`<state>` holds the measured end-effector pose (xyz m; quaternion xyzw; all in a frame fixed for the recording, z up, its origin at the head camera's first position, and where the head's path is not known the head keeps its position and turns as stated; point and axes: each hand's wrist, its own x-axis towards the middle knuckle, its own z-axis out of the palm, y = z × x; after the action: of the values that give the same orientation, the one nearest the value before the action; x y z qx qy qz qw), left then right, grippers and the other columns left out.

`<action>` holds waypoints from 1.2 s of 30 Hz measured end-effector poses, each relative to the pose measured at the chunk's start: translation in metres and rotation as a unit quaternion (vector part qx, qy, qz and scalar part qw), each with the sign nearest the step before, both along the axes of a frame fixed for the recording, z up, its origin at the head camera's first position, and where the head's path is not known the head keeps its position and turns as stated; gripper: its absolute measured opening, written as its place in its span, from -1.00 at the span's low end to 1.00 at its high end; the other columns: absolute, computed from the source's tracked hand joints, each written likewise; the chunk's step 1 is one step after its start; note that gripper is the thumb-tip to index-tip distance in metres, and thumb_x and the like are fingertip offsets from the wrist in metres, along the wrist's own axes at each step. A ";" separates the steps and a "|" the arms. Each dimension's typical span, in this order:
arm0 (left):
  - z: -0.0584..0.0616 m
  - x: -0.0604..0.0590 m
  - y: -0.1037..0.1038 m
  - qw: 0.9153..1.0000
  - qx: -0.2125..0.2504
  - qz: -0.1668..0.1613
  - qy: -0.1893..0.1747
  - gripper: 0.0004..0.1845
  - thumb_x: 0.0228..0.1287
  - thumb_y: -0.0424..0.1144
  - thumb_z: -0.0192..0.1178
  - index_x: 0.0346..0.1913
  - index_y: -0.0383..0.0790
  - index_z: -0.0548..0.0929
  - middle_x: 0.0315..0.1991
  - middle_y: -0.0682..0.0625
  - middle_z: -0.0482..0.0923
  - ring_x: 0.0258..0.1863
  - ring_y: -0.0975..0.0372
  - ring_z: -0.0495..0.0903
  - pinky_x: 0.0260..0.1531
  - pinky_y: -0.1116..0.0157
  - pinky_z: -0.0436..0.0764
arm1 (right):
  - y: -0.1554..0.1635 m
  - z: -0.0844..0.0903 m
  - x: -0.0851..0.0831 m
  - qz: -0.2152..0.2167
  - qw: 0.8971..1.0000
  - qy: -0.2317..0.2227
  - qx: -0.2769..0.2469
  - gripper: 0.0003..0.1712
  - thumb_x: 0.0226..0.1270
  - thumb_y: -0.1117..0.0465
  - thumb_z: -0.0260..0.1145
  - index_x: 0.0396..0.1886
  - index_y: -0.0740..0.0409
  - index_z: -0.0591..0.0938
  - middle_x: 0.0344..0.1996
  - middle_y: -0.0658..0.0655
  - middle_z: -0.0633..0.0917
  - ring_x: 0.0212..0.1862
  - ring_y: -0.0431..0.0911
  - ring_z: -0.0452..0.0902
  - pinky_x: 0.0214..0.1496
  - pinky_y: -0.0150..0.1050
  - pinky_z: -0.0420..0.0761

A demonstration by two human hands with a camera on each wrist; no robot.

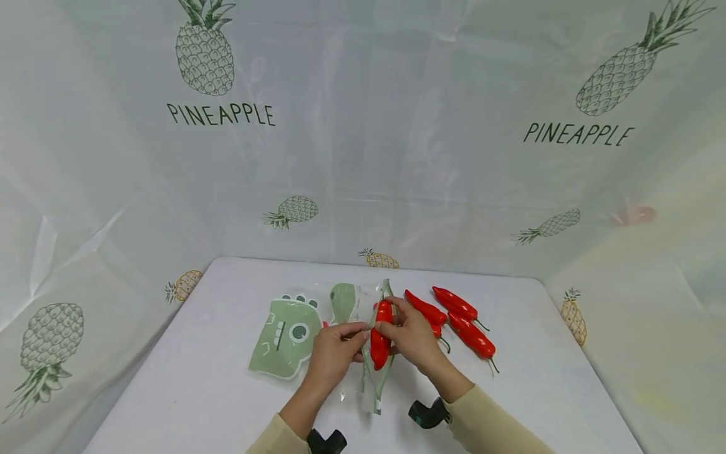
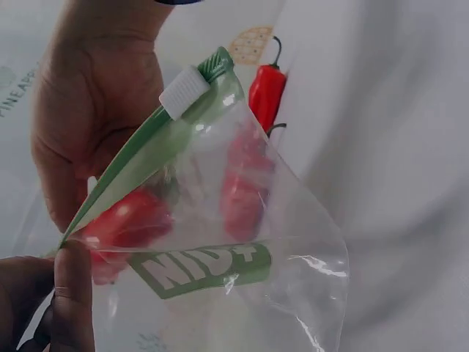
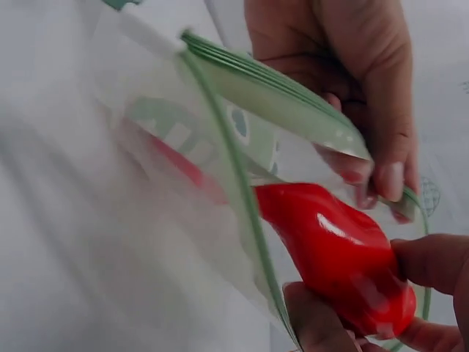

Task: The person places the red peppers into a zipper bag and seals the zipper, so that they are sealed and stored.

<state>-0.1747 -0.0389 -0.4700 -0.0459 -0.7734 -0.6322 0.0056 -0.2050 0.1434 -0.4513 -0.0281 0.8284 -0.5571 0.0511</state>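
A clear zip bag (image 1: pixel 368 378) with green edging has its mouth spread between my hands. My left hand (image 1: pixel 331 356) pinches the near side of the bag's mouth; its fingers (image 2: pixel 73 293) show on the edge in the left wrist view. In my right hand (image 1: pixel 416 337) is a glossy red chili pepper (image 1: pixel 380 340), gripped between thumb and fingers, lying across the bag's opening. In the right wrist view the pepper (image 3: pixel 330 257) sits between the green zip strips, its tip pointing inward. A white slider (image 2: pixel 183 92) sits at one end of the zip.
Several red chili peppers (image 1: pixel 473 337) with green stems lie on the white table (image 1: pixel 539 378) right of my right hand. A green cartoon dinosaur print (image 1: pixel 286 337) lies to the left. Behind the table hangs a pineapple-patterned sheet (image 1: pixel 386 157).
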 end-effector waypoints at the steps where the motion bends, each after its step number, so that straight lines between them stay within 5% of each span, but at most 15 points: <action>1: 0.001 -0.001 0.000 1.000 0.004 0.000 -0.001 -0.71 0.45 -0.24 0.37 0.13 -0.28 0.80 -0.13 -0.15 0.81 -0.41 0.22 0.75 -0.37 0.38 0.80 | -0.001 -0.001 0.000 -0.002 1.000 0.005 0.008 -0.21 0.34 0.15 0.52 0.51 0.11 0.45 -0.10 0.28 0.71 -0.30 -0.03 0.72 -0.40 -0.13 0.83; 9: 0.011 -0.008 -0.004 0.999 0.051 0.004 0.000 -0.68 0.46 -0.24 0.35 0.15 -0.33 0.77 -0.07 -0.19 0.78 -0.31 0.19 0.76 -0.35 0.34 0.81 | -0.014 -0.004 0.004 0.024 0.997 0.030 0.067 -0.16 0.37 0.09 0.52 0.55 0.19 0.39 0.12 0.44 0.70 -0.25 0.00 0.78 -0.45 -0.18 0.81; 25: 0.015 -0.017 -0.015 0.996 0.073 0.046 -0.015 -0.68 0.44 -0.24 0.38 0.15 -0.30 0.78 -0.09 -0.20 0.76 -0.38 0.17 0.78 -0.30 0.36 0.81 | -0.017 -0.002 -0.007 0.002 0.996 0.030 0.089 -0.17 0.30 0.09 0.57 0.51 0.08 0.45 0.07 0.34 0.71 -0.14 0.07 0.72 -0.45 -0.17 0.81; 36: 0.016 -0.018 -0.011 0.994 0.104 0.031 -0.029 -0.66 0.43 -0.31 0.38 0.16 -0.44 0.74 -0.01 -0.30 0.74 -0.39 0.20 0.77 -0.32 0.34 0.81 | -0.018 -0.004 -0.010 0.000 0.995 0.028 0.094 -0.17 0.30 0.09 0.58 0.51 0.07 0.45 0.09 0.37 0.71 -0.21 0.03 0.74 -0.45 -0.18 0.81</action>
<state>-0.1922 -0.0502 -0.4544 -0.0030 -0.7044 -0.7097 0.0079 -0.2153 0.1252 -0.4548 -0.0385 0.8781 -0.4760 0.0302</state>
